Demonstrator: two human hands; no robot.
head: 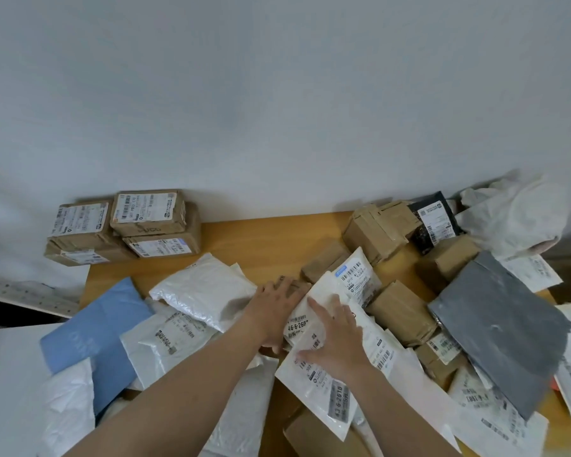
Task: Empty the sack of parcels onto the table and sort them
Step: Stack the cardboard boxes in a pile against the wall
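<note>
1. Two bare hands meet over a heap of parcels (402, 311) spread across the table (261, 239), toward its front edge.
2. The right hand (335, 338) lies flat on a white mailer (305, 321). Its fingers (317, 306) are straight and spread apart, the forefinger points at the far edge, and the thumb is stretched left across the label.
3. The white mailer lies label up beneath those fingers, near the middle of the table. Its left edge overlaps the thumb side of the left hand (276, 311).
4. The left hand rests palm down just beside it, fingers fairly straight and close together, tips on a brown box (302, 285). The thumb is hidden under the white mailer, so whether this hand grips anything cannot be told.
5. The sack (515, 219) sits crumpled at the far right corner, just beside a black parcel (434, 222).
6. Stacked boxes (122, 225) stand at the far left corner.
7. A bubble mailer (205, 288) and a blue mailer (96, 331) lie toward the left edge.
8. A grey mailer (498, 331) lies toward the right edge, on top of other parcels.
</note>
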